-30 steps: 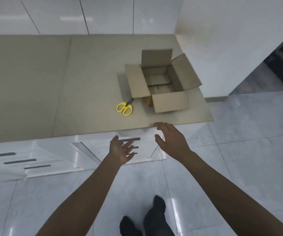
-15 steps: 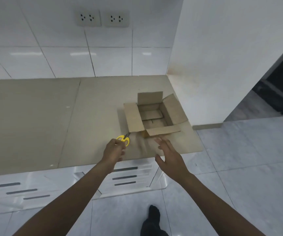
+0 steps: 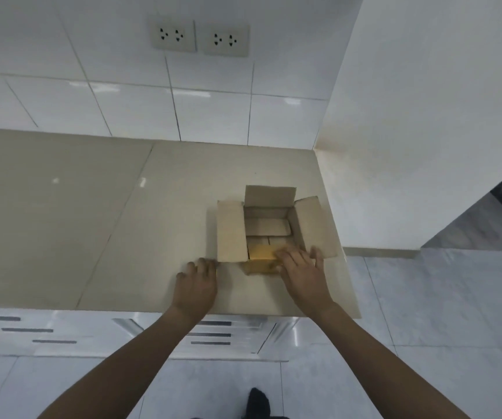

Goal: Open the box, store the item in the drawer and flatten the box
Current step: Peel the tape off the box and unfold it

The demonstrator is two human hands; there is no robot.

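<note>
So the cardboard box [image 3: 269, 228] is sitting on the beige bench [image 3: 98, 225], over toward the 3 o'clock end near the white wall corner. All its top flaps are open: the left one sticks up, the far one stands at 12 o'clock, the right one leans outward, and the near flap at 6 o'clock is folded down under the right hand [image 3: 302, 269]. That hand lies flat on the flap with its fingers [image 3: 286, 257] spread fairly wide, pressing rather than gripping anything. There's a yellowish patch on the box front just at 9 o'clock of that hand, can't tell what it is.

The left hand [image 3: 197, 284] rests on the bench at about 8 o'clock from the box, fingertips right at the bottom corner of the left flap, fingers loosely together and curled down. Can't tell if anything is under it.

Inside the box I only see folded bottom flaps. Below the bench edge are white drawers [image 3: 210, 335] with dark slot handles, all closed.
</note>
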